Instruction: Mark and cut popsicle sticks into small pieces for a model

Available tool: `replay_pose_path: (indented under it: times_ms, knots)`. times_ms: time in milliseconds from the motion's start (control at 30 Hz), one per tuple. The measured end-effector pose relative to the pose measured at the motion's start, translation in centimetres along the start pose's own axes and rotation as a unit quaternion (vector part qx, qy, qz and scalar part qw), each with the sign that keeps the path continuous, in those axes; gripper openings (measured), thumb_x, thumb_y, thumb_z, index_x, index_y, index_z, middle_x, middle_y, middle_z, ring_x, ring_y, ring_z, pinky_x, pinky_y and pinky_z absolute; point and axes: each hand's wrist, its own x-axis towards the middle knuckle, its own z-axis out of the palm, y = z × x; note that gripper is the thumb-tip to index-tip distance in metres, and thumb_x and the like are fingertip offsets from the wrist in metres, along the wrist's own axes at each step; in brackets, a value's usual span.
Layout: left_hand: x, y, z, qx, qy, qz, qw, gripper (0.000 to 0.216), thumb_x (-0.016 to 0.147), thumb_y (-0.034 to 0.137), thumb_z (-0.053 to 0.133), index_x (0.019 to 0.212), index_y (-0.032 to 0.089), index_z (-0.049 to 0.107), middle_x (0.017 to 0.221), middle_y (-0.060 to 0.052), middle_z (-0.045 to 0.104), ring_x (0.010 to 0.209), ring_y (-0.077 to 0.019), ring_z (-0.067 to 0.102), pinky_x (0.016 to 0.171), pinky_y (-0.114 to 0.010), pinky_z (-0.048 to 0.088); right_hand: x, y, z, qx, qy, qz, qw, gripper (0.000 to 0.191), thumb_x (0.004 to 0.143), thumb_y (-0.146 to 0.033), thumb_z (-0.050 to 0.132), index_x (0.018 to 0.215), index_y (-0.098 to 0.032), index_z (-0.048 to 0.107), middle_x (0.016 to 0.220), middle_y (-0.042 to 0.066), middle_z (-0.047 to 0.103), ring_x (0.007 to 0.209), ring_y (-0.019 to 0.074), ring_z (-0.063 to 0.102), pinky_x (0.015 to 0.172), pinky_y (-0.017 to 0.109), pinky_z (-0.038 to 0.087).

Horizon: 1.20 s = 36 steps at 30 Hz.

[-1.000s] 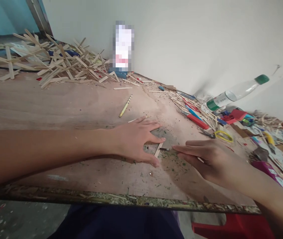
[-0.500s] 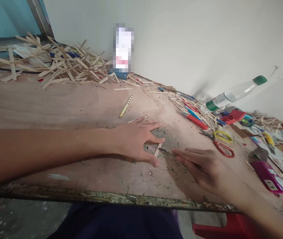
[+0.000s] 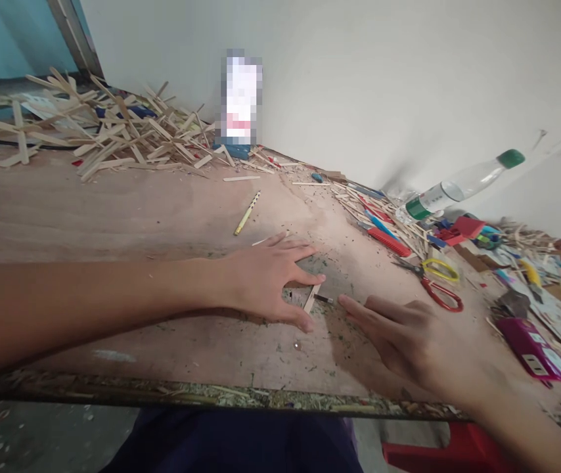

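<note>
My left hand [image 3: 265, 276] lies flat on the wooden table [image 3: 88, 217] with its fingers spread. Its thumb and index finger bracket a short pale wooden stick [image 3: 311, 297]. To the right, my right hand [image 3: 408, 338] rests low on the table with its fingers stretched out and a little apart. A thin dark-tipped tool [image 3: 324, 299] pokes out just ahead of the index fingertip, touching the stick's end. Whether the fingers still pin the tool is hidden.
A heap of wooden sticks [image 3: 113, 131] fills the back left. A yellow stick [image 3: 247, 213] lies mid-table. At the right are red-and-yellow scissors [image 3: 438, 282], a red tool [image 3: 389, 241], a green-capped bottle [image 3: 458, 187] and a magenta device [image 3: 531, 341]. A red stool [image 3: 438, 453] stands below the table edge.
My right hand has slid back toward me and flattened, its fingers spreading apart and uncovering the scissors' red handle. My left hand has stayed in place.
</note>
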Motion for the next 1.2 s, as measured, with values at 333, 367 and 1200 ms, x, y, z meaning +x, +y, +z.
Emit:
replay_pose_path:
  times_ms: [333, 367, 1200]
  knots:
    - [-0.1, 0.0, 0.0, -0.011, 0.003, -0.001, 1.000, 0.088, 0.083, 0.087, 0.060, 0.155, 0.036, 0.052, 0.176, -0.008, 0.018, 0.162, -0.0359, 0.018, 0.132, -0.058, 0.009, 0.8, 0.5, 0.5, 0.156, 0.013, 0.150, 0.976, 0.031, 0.107, -0.020, 0.052, 0.126, -0.016, 0.076, 0.088, 0.005, 0.077, 0.069, 0.0142, 0.070, 0.060, 0.027, 0.048]
    - [-0.1, 0.0, 0.0, -0.011, 0.004, -0.001, 1.000, 0.088, 0.083, 0.087, 0.061, 0.155, 0.037, 0.052, 0.176, -0.007, 0.018, 0.162, -0.0360, 0.019, 0.132, -0.058, 0.009, 0.8, 0.7, 0.5, 0.164, 0.012, 0.157, 0.974, 0.031, 0.107, -0.021, 0.053, 0.126, -0.017, 0.077, 0.093, 0.005, 0.079, 0.072, 0.0147, 0.071, 0.061, 0.027, 0.049]
    - [-0.2, 0.2, -0.1, -0.007, 0.006, 0.001, 1.000, 0.088, 0.084, 0.084, 0.062, 0.155, 0.033, 0.053, 0.175, -0.011, 0.019, 0.162, -0.0362, 0.019, 0.131, -0.057, 0.012, 2.3, 2.2, -0.8, 0.170, -0.015, 0.079, 0.982, 0.029, 0.106, -0.020, 0.056, 0.124, -0.019, 0.079, 0.084, 0.004, 0.076, 0.068, 0.0121, 0.066, 0.060, 0.026, 0.041]
